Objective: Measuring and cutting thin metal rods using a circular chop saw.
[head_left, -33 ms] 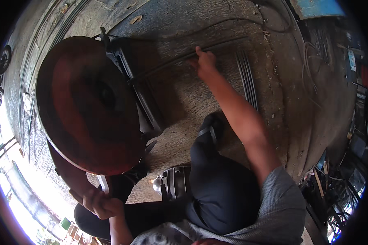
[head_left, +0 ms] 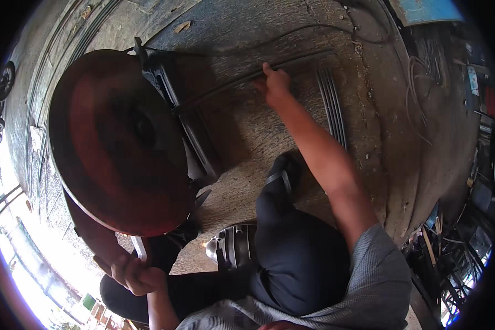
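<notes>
A large round disc with a dark and reddish face (head_left: 93,143), which looks like a cut-off saw, stands at the left. My left hand (head_left: 136,276) is closed round the saw's handle below the disc; its fingers partly hide the grip. A pale lever-like piece (head_left: 139,247) juts out just above that hand. Out ahead, my right hand (head_left: 276,87) holds a long thin metal rod (head_left: 220,88). The rod's left end reaches the dark metal base (head_left: 195,140) beside the disc, while its right end extends past my fingers. Whether the rod touches the disc is hidden.
Several cut rods (head_left: 332,107) lie side by side right of my right forearm. A dark cable (head_left: 313,26) curves across the floor at the far side. Near my bent leg sits a ribbed metal housing (head_left: 236,245). Scrap metal (head_left: 451,258) is heaped at the right.
</notes>
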